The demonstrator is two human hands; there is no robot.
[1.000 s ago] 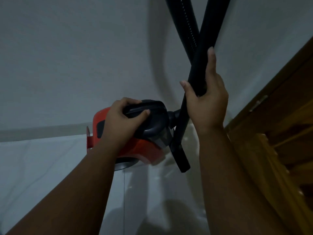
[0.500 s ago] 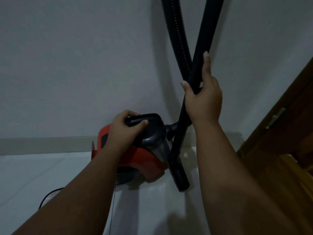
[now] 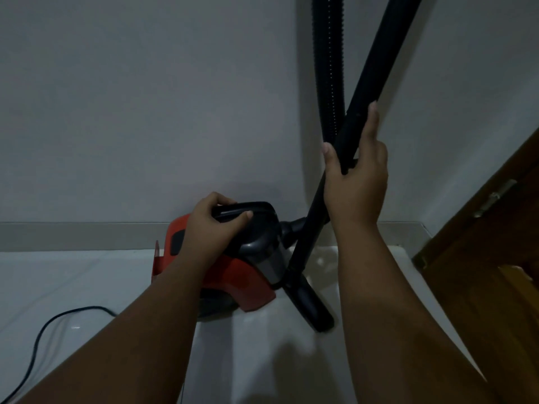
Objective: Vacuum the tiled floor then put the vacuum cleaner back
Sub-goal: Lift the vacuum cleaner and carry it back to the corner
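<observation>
head view: vacuum cleaner (image 3: 250,287) pointing right, handle (image 3: 248,209) in curled left hand (image 3: 210,225); wand (image 3: 376,62) leaning up-right, gripped by right hand (image 3: 355,182); wall (image 3: 145,112) behind.

Red-and-black vacuum cleaner (image 3: 233,275) on pale tiled floor (image 3: 73,281), against wall.

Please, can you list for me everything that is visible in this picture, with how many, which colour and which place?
vacuum cleaner: one, red with a dark grey top, low centre, near the wall
wand: one, black, slanting from beside the vacuum cleaner up to the top edge
hose: one, black, ribbed, rising behind the wand
power cord: one, black, on the floor, lower left
floor: one, white, lower part
skirting: one, pale grey, at the foot of the wall
wall: one, pale grey, upper part
wooden door: one, brown, right edge
hinge: one, metal, on the door
left hand: one, grips the vacuum cleaner's top handle
right hand: one, grips the wand
</observation>
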